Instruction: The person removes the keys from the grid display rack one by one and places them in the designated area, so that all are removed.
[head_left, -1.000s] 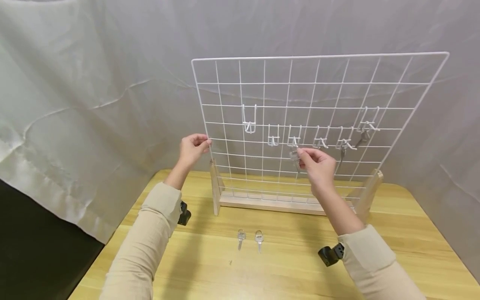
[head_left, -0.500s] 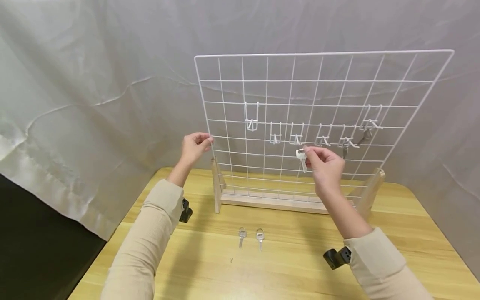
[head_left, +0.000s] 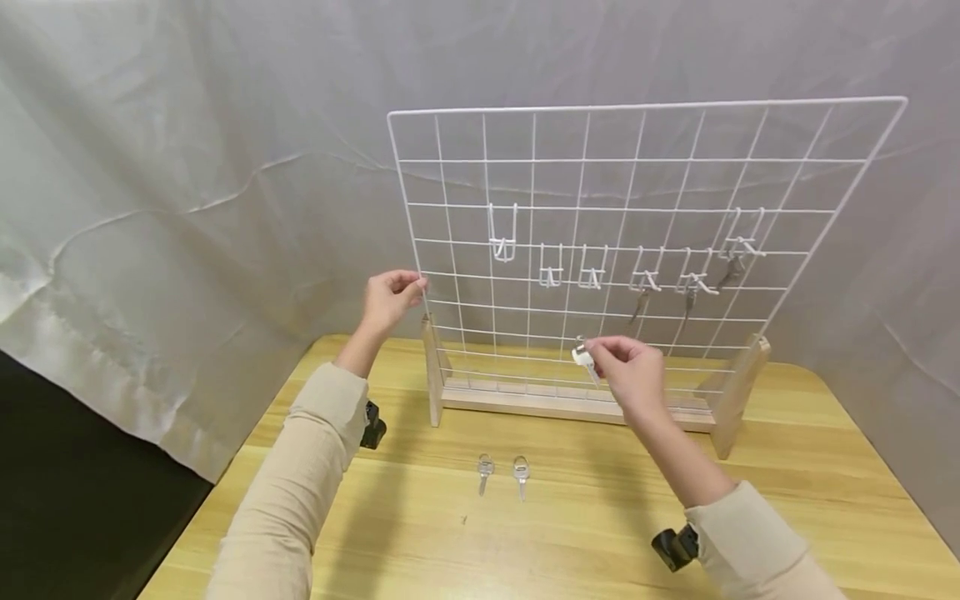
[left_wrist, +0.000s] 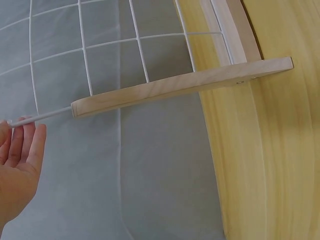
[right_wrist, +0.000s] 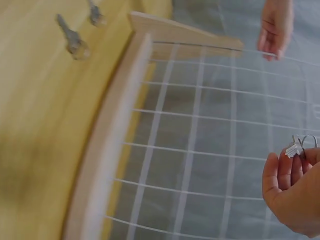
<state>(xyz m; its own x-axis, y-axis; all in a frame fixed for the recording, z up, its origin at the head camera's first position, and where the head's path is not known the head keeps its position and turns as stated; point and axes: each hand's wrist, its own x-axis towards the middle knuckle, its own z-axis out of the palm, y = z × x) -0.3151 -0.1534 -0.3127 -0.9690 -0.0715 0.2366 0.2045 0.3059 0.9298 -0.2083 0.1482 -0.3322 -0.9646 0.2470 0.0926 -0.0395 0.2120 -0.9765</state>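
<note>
My right hand (head_left: pixel 637 375) pinches a silver key (head_left: pixel 583 358) with a split ring, in front of the lower part of a white wire grid panel (head_left: pixel 555 160). The right wrist view shows that key (right_wrist: pixel 294 149) at the fingertips, its ring upward. My left hand (head_left: pixel 386 302) grips the panel's left edge wire just above the wooden foot (left_wrist: pixel 150 89). White hooks hang on the grid. The middle hook (head_left: pixel 592 277) bears no key. Keys hang from the three hooks to the right, one being the key (head_left: pixel 639 307) nearest the middle.
Two more keys with rings, a left key (head_left: pixel 485 473) and a right key (head_left: pixel 521 475), lie on the yellow wooden table (head_left: pixel 570 533). The panel stands on a wooden base (head_left: pixel 540 404). Grey cloth (head_left: pixel 225 100) hangs behind and at the sides.
My right hand has come down from beside the middle hook with the key, uncovering the key that hangs right of that hook. The left hand stays on the panel edge.
</note>
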